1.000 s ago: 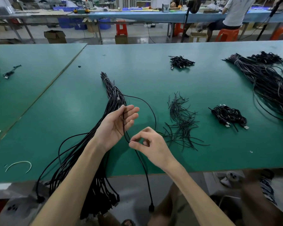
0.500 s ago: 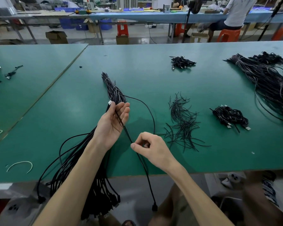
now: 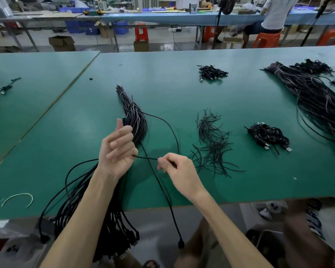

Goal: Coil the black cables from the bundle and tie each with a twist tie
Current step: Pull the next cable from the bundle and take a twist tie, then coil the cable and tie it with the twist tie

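Note:
A long bundle of black cables lies on the green table, its near end hanging over the front edge. One black cable is pulled out of it; its plug dangles below the table edge. My left hand is curled around one end of this cable, with the plug sticking up above the thumb. My right hand pinches the same cable a short way to the right, and a taut stretch runs between the hands. A loose pile of black twist ties lies just right of my right hand.
Tied cable coils lie at the right and farther back. A second large cable bundle stretches along the right side. A white tie rests near the front left. A second green table adjoins on the left; a person sits at a far bench.
My left hand has closed from open fingers into a curl around the cable end. My right hand has slid along the cable, drawing a stretch taut between the hands.

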